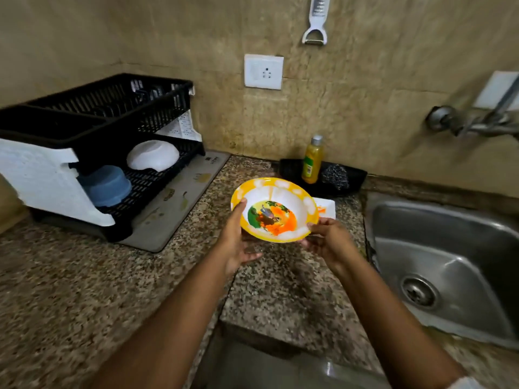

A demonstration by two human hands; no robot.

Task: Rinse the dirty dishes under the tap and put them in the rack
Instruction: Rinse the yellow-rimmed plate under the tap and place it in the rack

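Note:
A yellow-rimmed bowl [273, 209] with a colourful picture inside is held above the granite counter, tilted toward me. My left hand [236, 242] grips its left rim, thumb on the inside. My right hand [327, 238] pinches its right rim. The black two-tier rack [112, 122] stands at the left; a white bowl [153, 155] and a blue bowl [108, 185] lie upside down on its lower tier. The steel sink [449, 262] is at the right, with the tap [474, 122] on the wall above it. No water is seen running.
A yellow soap bottle [312, 160] and a steel scrubber [335, 176] sit in a black tray behind the bowl. Something white [327, 206] lies partly hidden behind the bowl. A grey mat [179, 203] lies under the rack. A socket [263, 71] and peeler [316, 21] are on the wall.

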